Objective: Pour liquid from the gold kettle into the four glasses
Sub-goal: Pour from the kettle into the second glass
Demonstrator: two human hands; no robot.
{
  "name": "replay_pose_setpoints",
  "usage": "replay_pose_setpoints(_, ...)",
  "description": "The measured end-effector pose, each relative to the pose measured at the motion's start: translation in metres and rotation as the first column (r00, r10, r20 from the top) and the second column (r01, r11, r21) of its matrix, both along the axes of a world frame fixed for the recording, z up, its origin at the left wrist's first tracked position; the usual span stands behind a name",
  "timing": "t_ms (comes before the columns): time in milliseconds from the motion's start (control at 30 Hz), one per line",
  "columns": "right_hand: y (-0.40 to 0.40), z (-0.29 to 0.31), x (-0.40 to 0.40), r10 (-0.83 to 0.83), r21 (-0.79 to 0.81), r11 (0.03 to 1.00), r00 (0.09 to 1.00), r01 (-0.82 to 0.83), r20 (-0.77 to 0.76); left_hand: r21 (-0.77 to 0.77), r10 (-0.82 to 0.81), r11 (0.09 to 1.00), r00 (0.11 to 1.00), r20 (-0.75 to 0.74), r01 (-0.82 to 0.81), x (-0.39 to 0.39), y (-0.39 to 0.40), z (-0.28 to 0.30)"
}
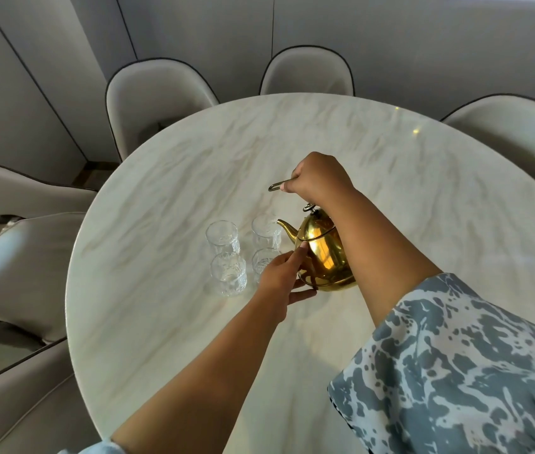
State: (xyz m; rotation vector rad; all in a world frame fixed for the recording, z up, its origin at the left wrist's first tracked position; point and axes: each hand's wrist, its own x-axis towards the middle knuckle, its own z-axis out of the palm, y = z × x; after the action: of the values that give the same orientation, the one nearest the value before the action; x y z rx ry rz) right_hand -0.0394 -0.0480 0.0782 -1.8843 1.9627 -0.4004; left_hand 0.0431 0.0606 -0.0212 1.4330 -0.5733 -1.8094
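Note:
The gold kettle (325,253) is held above the round marble table (161,322), tilted left with its spout over the far right glass (264,232). My right hand (317,176) is shut on the kettle's top handle. My left hand (281,278) rests against the kettle's lower left side, fingers spread on its body. Several clear ribbed glasses stand in a square just left of the kettle: a far left glass (222,236), a near left glass (228,278), and a near right glass (261,262) partly hidden behind my left hand. No stream of liquid is visible.
Cream upholstered chairs ring the table: two at the back (154,99) (307,73), one at the far right (515,132), others at the left (20,257). Grey panelled walls stand behind. My patterned blue sleeve (456,371) hangs over the near right of the table.

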Motion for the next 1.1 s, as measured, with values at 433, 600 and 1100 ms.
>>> replay_pose_setpoints(433, -0.0038, -0.0030, 0.0017, -0.009, 0.015, 1.000, 0.999, 0.010, -0.035, 0.004, -0.009, 1.000, 1.000, -0.001, 0.009, 0.0017, 0.0017, -0.0020)
replay_pose_setpoints(600, -0.0048, -0.0036, 0.0001, -0.009, 0.005, 1.000, 0.999, 0.009, -0.045, 0.013, -0.005, 1.000, 1.000, 0.004, 0.005, 0.0015, 0.0011, -0.0018)
replay_pose_setpoints(1100, -0.0029, -0.0017, -0.0007, -0.014, 0.023, 1.000, 0.999, 0.015, -0.046, 0.021, -0.021, 1.000, 1.000, 0.012, 0.020, 0.0031, 0.0019, -0.0024)
